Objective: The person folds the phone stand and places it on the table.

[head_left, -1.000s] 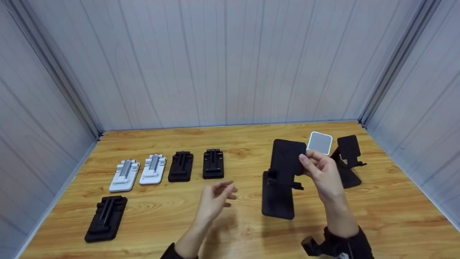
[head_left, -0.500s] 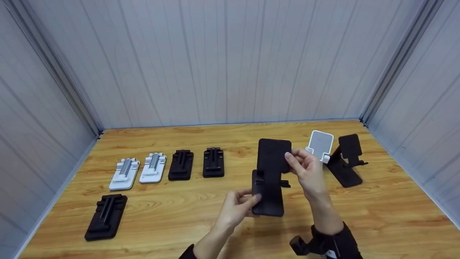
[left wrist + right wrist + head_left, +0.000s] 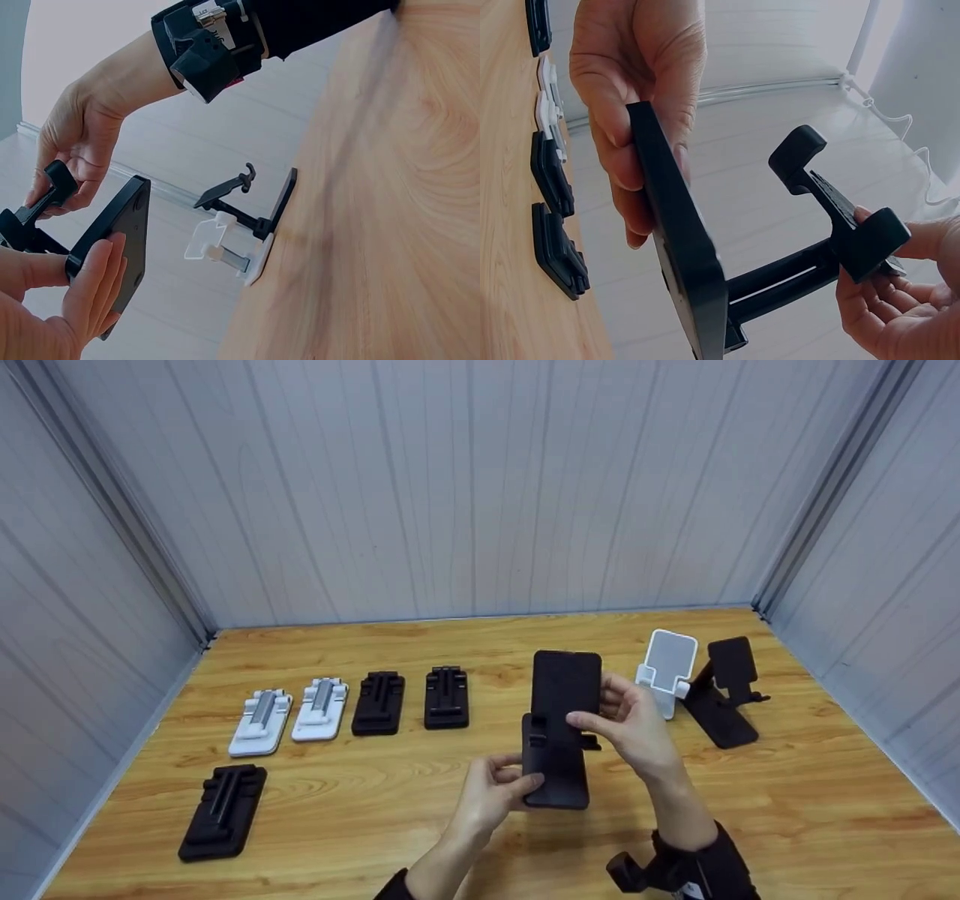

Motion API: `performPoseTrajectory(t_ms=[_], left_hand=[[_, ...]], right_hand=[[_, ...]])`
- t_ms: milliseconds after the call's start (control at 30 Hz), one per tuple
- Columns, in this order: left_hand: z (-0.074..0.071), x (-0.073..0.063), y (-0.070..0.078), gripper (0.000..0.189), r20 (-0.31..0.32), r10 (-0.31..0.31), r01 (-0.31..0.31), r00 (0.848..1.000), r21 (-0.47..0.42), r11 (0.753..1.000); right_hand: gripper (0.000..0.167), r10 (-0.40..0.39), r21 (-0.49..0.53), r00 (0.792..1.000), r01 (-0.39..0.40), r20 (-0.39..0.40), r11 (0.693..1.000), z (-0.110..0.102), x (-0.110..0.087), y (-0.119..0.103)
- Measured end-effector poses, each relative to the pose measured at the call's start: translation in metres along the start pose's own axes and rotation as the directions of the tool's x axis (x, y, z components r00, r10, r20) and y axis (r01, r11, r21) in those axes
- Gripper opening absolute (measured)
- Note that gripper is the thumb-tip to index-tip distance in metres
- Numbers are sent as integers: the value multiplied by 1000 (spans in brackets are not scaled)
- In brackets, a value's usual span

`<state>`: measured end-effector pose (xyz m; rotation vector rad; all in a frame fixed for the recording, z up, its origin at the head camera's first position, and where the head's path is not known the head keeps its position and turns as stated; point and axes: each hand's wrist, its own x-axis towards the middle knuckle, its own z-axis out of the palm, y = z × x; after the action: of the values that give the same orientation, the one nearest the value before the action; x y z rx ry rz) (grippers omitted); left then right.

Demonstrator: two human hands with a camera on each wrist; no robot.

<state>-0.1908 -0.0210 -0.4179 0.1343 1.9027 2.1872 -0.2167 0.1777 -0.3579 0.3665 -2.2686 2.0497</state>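
Both hands hold a black folding phone stand (image 3: 566, 684), unfolded and raised over the table. My left hand (image 3: 487, 801) grips its base plate near the lower left corner, thumb on the front face. My right hand (image 3: 639, 739) pinches the upper plate from the right, with the thumb across its lower part. In the right wrist view, the slotted arm (image 3: 784, 289) of the stand runs from the base to the hooked upper plate. Behind the right hand stand an unfolded white phone stand (image 3: 672, 658) and another unfolded black one (image 3: 731, 664).
Two folded white stands (image 3: 260, 724) and two folded black stands (image 3: 446, 697) lie in a row at the left and middle. Another folded black stand (image 3: 223, 812) lies nearer on the left. Pale panel walls (image 3: 480, 495) enclose the wooden table (image 3: 337, 825).
My left hand has come up from the table's middle and taken hold of the base. The held stand has shifted left, and my right thumb has slid from its upper edge down onto its face.
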Motion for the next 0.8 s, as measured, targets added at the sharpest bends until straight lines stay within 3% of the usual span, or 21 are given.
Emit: performPoseTrajectory(t_ms=[433, 633, 800], left_hand=[[-1, -1, 2, 43, -44, 23, -21, 999, 31, 999], [-1, -2, 3, 43, -34, 37, -36, 999, 29, 999], [-1, -2, 4, 43, -21, 56, -56, 998, 20, 998]], right_hand=[[29, -47, -39, 989, 42, -142, 998, 15, 1, 5], [29, -172, -88, 968, 158, -184, 983, 19, 2, 11], [29, -293, -173, 931, 259, -218, 950, 23, 5, 18]])
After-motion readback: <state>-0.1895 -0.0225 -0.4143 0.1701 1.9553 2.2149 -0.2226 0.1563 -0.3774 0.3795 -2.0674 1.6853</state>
